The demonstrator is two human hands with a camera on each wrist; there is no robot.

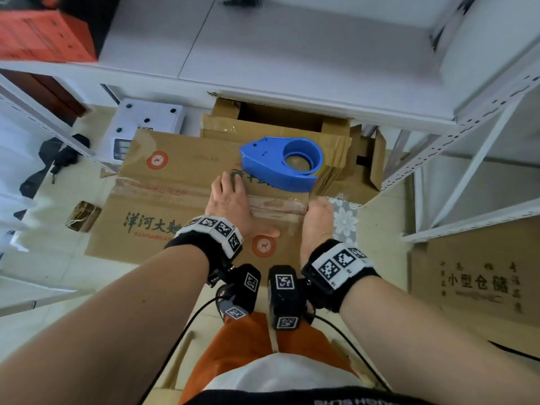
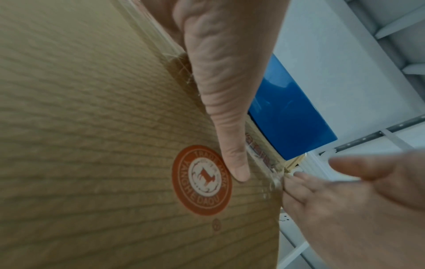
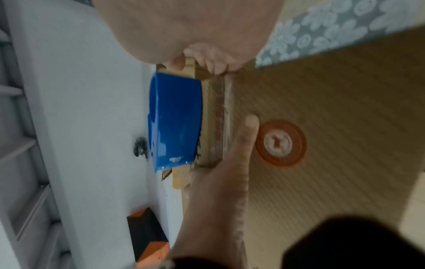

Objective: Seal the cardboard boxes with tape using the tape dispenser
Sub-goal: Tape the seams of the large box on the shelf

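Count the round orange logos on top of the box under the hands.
2. One orange logo sits at the far left corner of the box; the other sits at the near right, beside the left hand. The hands may hide more.

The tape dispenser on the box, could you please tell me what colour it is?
The tape dispenser is blue, seen best in the head view.

hands flat — taped box, blue dispenser
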